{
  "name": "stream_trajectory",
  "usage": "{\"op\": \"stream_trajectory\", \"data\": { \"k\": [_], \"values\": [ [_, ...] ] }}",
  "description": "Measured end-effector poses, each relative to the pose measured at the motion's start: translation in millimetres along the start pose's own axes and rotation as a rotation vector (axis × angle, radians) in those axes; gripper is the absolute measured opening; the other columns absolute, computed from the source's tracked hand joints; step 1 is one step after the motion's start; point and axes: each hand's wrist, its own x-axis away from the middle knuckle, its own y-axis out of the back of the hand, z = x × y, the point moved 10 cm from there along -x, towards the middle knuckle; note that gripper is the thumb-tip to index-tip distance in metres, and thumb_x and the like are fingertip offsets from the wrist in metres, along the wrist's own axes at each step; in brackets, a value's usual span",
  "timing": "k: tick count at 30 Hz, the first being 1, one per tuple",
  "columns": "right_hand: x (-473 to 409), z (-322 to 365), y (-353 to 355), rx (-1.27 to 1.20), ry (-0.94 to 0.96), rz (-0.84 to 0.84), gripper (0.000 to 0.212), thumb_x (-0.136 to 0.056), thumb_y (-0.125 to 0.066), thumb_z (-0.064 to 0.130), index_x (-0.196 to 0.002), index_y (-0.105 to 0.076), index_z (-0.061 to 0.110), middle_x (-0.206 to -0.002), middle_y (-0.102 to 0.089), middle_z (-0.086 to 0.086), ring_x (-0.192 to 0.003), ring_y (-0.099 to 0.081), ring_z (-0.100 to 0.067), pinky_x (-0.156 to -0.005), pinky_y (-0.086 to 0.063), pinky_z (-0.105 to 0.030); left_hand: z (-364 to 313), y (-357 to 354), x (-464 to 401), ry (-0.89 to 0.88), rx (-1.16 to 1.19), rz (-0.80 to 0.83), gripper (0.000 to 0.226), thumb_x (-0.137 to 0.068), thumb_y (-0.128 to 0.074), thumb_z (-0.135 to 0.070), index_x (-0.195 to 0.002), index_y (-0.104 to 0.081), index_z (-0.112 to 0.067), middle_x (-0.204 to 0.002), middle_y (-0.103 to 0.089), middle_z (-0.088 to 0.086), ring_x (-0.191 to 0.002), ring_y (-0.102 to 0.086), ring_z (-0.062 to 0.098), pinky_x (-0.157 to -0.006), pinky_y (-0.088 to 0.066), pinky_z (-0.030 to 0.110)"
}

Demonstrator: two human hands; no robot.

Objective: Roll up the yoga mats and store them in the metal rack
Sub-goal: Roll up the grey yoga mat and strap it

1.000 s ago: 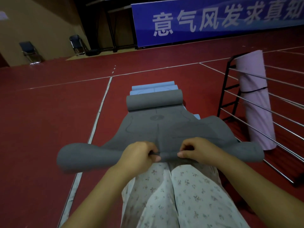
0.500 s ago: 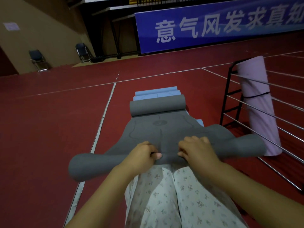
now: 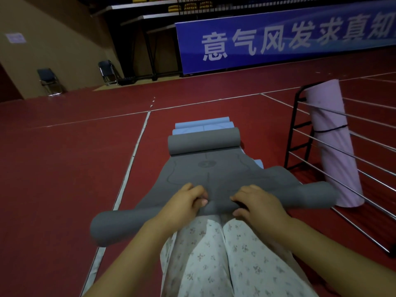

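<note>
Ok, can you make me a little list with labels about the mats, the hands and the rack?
grey mat: lying on the floor, near end rolled up, far end curled too
left hand: fingers curled on the near roll
right hand: fingers curled on the near roll
blue mat: flat under the grey mat, showing beyond its far end
pink mat: rolled, tied with a black band, standing in the rack
rack: metal, on the right
floor: red with white lines
</note>
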Motion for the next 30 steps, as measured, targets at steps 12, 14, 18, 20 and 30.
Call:
{"op": "stream_trajectory", "data": {
  "k": [12,14,18,20,30],
  "values": [
    [-34.5,-19.3,-13.3,-0.111,-0.065,0.331,0.039,-0.080,-0.072,0.039,-0.116,-0.067,0.026,-0.115,-0.065,0.008,-0.104,-0.058,-0.010,-0.090,-0.047,-0.029,-13.1,-0.1,5.0,-0.080,-0.313,-0.062,0.060,-0.068,-0.071,-0.056,-0.116,-0.060,-0.021,-0.111,-0.044,0.000,-0.103,-0.040,0.020,-0.090,-0.037,0.035],
    [-38.4,-19.5,-15.2,-0.126,-0.058,0.388,0.036,-0.081,-0.072,0.036,-0.115,-0.068,0.024,-0.113,-0.066,0.008,-0.102,-0.059,-0.010,-0.090,-0.047,-0.028,-15.5,0.8,1.4,-0.067,-0.366,-0.076,0.051,-0.074,-0.072,-0.047,-0.116,-0.062,-0.020,-0.111,-0.047,0.001,-0.104,-0.043,0.022,-0.088,-0.037,0.034],
    [-44.2,-23.1,-17.4,-0.189,-0.089,0.471,0.033,-0.082,-0.072,0.033,-0.113,-0.069,0.023,-0.111,-0.068,0.006,-0.098,-0.061,-0.010,-0.088,-0.047,-0.025,-15.8,3.1,-8.0,-0.045,-0.432,-0.025,0.045,-0.077,-0.069,-0.045,-0.115,-0.066,-0.021,-0.109,-0.054,0.003,-0.105,-0.051,0.024,-0.083,-0.043,0.033],
    [-45.8,-26.6,-18.6,-0.218,-0.113,0.490,0.032,-0.083,-0.071,0.032,-0.114,-0.069,0.023,-0.111,-0.068,0.007,-0.098,-0.061,-0.009,-0.084,-0.046,-0.021,-15.0,5.9,-11.7,-0.031,-0.450,-0.005,0.049,-0.078,-0.068,-0.047,-0.119,-0.062,-0.021,-0.112,-0.057,0.001,-0.107,-0.053,0.023,-0.082,-0.045,0.032],
    [-31.0,-26.1,-22.8,-0.066,-0.023,0.325,0.032,-0.095,-0.047,0.043,-0.120,-0.045,0.022,-0.111,-0.062,-0.001,-0.097,-0.056,-0.017,-0.076,-0.041,-0.029,-7.4,13.7,-21.1,0.019,-0.288,0.089,0.046,-0.076,-0.071,-0.048,-0.112,-0.060,-0.023,-0.111,-0.066,-0.001,-0.104,-0.059,0.020,-0.079,-0.043,0.027]
  ]
}}
